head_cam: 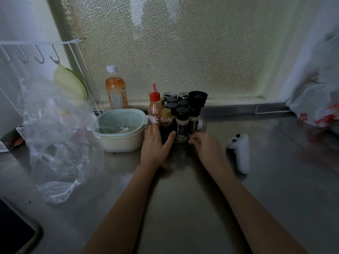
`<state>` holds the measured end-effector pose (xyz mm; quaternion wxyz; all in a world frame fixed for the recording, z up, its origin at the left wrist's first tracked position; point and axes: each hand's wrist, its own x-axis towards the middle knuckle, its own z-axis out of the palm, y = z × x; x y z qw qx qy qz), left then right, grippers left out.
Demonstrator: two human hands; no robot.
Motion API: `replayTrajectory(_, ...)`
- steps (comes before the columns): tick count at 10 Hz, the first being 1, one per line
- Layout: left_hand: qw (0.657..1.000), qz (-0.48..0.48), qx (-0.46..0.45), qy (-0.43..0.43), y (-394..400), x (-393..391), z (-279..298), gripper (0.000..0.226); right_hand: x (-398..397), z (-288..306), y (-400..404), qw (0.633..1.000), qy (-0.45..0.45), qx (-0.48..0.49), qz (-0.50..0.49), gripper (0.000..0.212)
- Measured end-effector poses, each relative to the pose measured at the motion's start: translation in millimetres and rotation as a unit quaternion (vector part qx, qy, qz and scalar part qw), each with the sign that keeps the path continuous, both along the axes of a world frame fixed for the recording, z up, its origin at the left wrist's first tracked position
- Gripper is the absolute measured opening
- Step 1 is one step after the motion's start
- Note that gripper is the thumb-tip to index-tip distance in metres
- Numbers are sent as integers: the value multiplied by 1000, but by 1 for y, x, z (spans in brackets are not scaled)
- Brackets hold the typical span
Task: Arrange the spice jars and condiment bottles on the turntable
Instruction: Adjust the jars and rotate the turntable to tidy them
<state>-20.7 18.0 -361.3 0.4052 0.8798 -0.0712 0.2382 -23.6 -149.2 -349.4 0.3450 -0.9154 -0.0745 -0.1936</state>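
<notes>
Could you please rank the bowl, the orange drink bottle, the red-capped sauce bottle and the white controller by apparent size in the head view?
1. bowl
2. orange drink bottle
3. red-capped sauce bottle and white controller: too alike to rank.

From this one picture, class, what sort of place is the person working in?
Most likely a home kitchen: a steel counter, a turntable packed with spice jars, a colander bowl and a wire drying rack beside a frosted window.

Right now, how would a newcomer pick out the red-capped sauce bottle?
Find the frosted window; the turntable cluster stands below it. The sauce bottle is at the cluster's left edge, beside the bowl. It alone has a pointed red nozzle; its neighbours have black or gold caps.
</notes>
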Motion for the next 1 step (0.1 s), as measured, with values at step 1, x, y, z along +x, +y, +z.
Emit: replayTrajectory(1,995,31,-27,-94,-4,-11,18,42,-6,9,0,1000,-5,-9,10,16)
